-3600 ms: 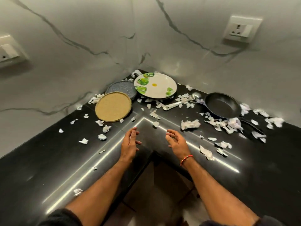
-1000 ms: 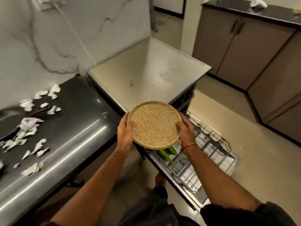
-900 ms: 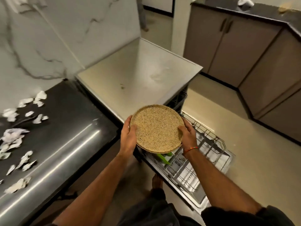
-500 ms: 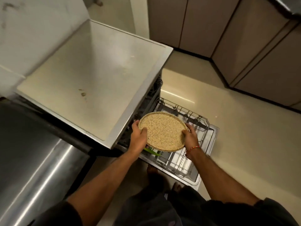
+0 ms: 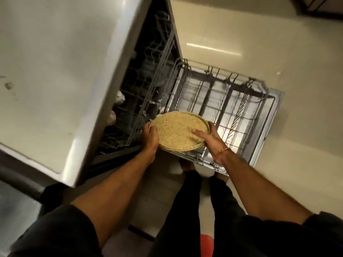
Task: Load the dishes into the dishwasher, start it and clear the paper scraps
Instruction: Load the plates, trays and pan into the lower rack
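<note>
Speckled tan plate (image 5: 179, 130) is gripped at opposite rims by left hand (image 5: 151, 137) and right hand (image 5: 209, 136), held flat above the pulled-out lower rack (image 5: 239, 108), probably so it can tip between the tines.

Dim, warm indoor light — a ceiling lamp glares off the floor (image 5: 213, 48); wide-angle bending at the edges, slight motion blur throughout.

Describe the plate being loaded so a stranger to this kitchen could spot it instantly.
Find the open dishwasher with its lower wire rack pulled out over the pale floor. At the rack's near corner, the left hand and the right hand grip the plate by opposite edges. It is the only round, speckled tan disc with a raised rim there; everything around it is grey wire or metal.
</note>
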Tool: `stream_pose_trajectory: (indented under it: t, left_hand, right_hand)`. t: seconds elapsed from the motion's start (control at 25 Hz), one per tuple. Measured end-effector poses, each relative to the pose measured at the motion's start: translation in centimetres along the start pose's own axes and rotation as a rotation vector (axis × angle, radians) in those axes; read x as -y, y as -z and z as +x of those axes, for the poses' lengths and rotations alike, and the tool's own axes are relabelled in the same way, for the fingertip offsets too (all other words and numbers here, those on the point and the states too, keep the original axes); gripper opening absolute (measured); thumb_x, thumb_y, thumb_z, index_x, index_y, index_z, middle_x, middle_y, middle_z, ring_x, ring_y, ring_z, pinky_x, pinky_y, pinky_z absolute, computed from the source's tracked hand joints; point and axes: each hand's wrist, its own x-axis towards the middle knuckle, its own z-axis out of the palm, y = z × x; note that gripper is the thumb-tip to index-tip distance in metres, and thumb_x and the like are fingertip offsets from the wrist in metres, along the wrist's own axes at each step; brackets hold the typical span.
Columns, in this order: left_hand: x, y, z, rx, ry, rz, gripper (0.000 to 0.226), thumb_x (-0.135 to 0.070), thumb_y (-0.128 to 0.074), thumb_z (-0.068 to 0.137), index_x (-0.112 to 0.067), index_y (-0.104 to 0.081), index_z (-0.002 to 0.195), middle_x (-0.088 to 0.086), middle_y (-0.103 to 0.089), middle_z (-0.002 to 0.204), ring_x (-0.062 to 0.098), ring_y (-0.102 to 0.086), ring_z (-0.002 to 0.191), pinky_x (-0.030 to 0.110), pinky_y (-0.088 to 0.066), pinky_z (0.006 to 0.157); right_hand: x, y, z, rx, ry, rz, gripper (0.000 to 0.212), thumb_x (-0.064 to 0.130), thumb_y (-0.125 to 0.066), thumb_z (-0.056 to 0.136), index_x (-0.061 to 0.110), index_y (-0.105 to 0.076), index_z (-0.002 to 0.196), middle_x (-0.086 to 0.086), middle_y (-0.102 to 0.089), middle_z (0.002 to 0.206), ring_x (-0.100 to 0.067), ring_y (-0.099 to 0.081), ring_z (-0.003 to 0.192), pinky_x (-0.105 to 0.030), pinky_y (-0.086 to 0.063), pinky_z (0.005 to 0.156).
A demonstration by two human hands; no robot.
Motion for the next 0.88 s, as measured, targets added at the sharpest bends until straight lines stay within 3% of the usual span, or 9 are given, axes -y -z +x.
stream_pose_trajectory:
  t: [0.12,0.32,0.44,0.56,0.68,0.8,0.88]
  left_hand:
    - [1.3,-2.6,4.5,-0.04,0.031,-0.067,0.045,-0.012,-0.048,0.095,-0.016,-0.048,0.14,0.011,-0.06,0.127,0.022,-0.058,0.099,0.031,-0.048,0.078]
    - [2.4,-6.3,11.8,-0.181,0.073,-0.039,0.048,-0.017,-0.05,0.086,-0.02,-0.058,0.133,0.01,-0.067,0.123,0.03,-0.065,0.107,0.047,-0.056,0.095]
    - [3.8,-7.7,16.4,-0.264,0.055,0.011,0.054,-0.021,-0.045,0.072,-0.018,-0.067,0.12,0.007,-0.072,0.113,0.029,-0.069,0.102,0.047,-0.059,0.091]
    - [6.9,-8.7,23.0,-0.327,0.047,0.007,0.057,-0.027,-0.04,0.068,-0.022,-0.067,0.118,0.002,-0.074,0.11,0.028,-0.07,0.101,0.049,-0.059,0.09]
    - [9.8,-9.2,28.6,-0.362,0.09,0.008,0.057,-0.035,-0.041,0.069,-0.034,-0.063,0.122,-0.003,-0.074,0.11,0.027,-0.071,0.101,0.052,-0.057,0.09]
    - [7.7,-9.9,26.4,-0.325,0.13,0.035,0.06,-0.036,-0.04,0.073,-0.034,-0.059,0.13,0.001,-0.071,0.121,0.029,-0.069,0.106,0.051,-0.057,0.091]
    - [3.1,-10.5,20.8,-0.248,0.148,0.077,0.057,-0.03,-0.041,0.082,-0.022,-0.057,0.136,0.008,-0.065,0.132,0.031,-0.065,0.113,0.045,-0.057,0.092]
  right_hand:
    - [-2.4,0.7,4.5,0.031,-0.019,-0.026,0.125,0.053,-0.095,0.05,0.032,-0.023,0.15,0.003,-0.055,0.138,-0.022,-0.055,0.126,-0.05,-0.042,0.11]
    - [-6.0,1.9,10.2,0.189,-0.073,-0.15,0.13,0.055,-0.093,0.05,0.032,-0.016,0.152,0.005,-0.05,0.141,-0.019,-0.047,0.13,-0.045,-0.036,0.114]
    - [-7.5,1.8,11.9,0.181,-0.108,-0.151,0.115,0.046,-0.089,0.064,0.023,-0.02,0.153,0.003,-0.049,0.141,-0.018,-0.047,0.128,-0.038,-0.036,0.113]
    - [-8.4,0.7,12.8,0.128,-0.138,-0.191,0.108,0.06,-0.081,0.066,0.025,-0.027,0.152,0.002,-0.051,0.139,-0.019,-0.049,0.126,-0.041,-0.04,0.11]
    - [-8.6,-0.1,14.0,0.092,-0.095,-0.219,0.099,0.06,-0.078,0.071,0.022,-0.032,0.151,0.004,-0.053,0.138,-0.017,-0.051,0.125,-0.029,-0.041,0.102]
    - [-8.6,-0.4,15.4,0.058,-0.076,-0.251,0.087,0.054,-0.077,0.076,0.019,-0.039,0.147,0.007,-0.055,0.131,-0.015,-0.053,0.122,-0.027,-0.043,0.101]
    - [-8.7,-0.2,16.1,-0.033,-0.083,-0.239,0.08,0.05,-0.077,0.078,0.016,-0.045,0.143,0.008,-0.057,0.123,-0.016,-0.056,0.118,-0.029,-0.045,0.102]
